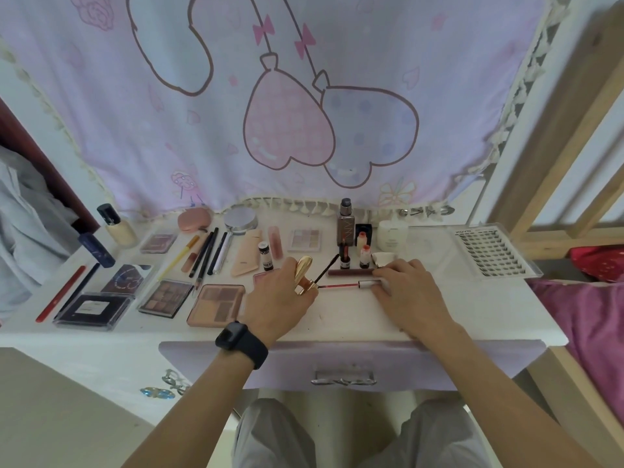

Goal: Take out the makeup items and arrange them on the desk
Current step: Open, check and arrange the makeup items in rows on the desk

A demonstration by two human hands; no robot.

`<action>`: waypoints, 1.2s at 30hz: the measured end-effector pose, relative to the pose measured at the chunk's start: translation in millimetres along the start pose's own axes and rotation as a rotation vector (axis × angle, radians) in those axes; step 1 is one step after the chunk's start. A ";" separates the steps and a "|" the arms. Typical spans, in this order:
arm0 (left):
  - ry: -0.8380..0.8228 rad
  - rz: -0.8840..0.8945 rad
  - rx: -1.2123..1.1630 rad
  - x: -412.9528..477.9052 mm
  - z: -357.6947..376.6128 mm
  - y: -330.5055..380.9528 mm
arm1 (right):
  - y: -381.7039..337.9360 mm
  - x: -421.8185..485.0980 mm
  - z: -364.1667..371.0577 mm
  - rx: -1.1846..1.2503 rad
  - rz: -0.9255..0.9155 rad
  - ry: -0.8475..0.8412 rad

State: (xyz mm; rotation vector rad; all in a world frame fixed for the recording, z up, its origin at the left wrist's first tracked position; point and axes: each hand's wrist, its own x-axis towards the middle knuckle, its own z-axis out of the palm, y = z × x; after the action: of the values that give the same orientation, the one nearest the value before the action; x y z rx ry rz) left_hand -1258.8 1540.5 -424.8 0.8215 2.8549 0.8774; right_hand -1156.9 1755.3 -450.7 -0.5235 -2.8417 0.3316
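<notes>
Hands: two, both over the middle of the surface [439, 319].
Left hand [280, 298]: curls round one gold tube [303, 273], held tilted above the surface; one black brush wand [328, 269] juts up and to the right from beside the tube's lower end. There is one dark watch [236, 336] on the wrist.
Right hand [412, 292]: thumb and fingers close on the silver end of one thin red stick [339, 285], which lies flat between the hands; the forefinger tip touches one dark red tube [351, 272] just behind it.
Palettes [216, 305]: six flat ones, left and centre; a seventh pink case is partly hidden under the left hand.
Pencils [179, 258]: one yellow, with several dark and white ones fanned beside it; the exact count is unclear.
Far-left sticks: two, one red [60, 293] and one black [78, 289], side by side.
Back-left bottles: two, one cream [118, 228] and one blue [97, 250].
Back row: one pink compact [194, 219], one round tin [240, 219], one tall brown bottle [345, 221], one white jar [391, 235].
Small reddish vials [364, 256]: three, near the brown bottle.
Lash tray [493, 253]: one, at the right end.
Drawer [344, 363]: one, lilac, below the hands.
</notes>
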 end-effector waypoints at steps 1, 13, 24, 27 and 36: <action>-0.004 -0.022 -0.088 -0.5 -0.3 2.1 | -1.1 -1.4 -1.1 0.011 0.002 0.010; -0.143 -0.258 -0.950 -8.2 3.5 39.1 | -40.3 -41.9 -15.2 0.873 0.173 0.029; -0.244 -0.155 -0.581 -19.3 -3.3 29.1 | -18.1 -42.0 -20.3 0.601 0.145 0.086; -0.226 -0.081 -0.428 -22.0 -4.3 13.6 | -2.2 -38.3 -22.0 0.360 0.085 -0.014; -0.269 0.285 0.292 -10.9 -16.4 7.6 | -3.9 -24.8 -11.8 0.132 -0.031 -0.081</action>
State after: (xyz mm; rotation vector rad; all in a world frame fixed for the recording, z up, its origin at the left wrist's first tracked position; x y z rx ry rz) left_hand -1248.9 1531.9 -408.1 1.2919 2.6988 0.3308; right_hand -1132.5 1744.6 -443.1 -0.4491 -2.8765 0.5415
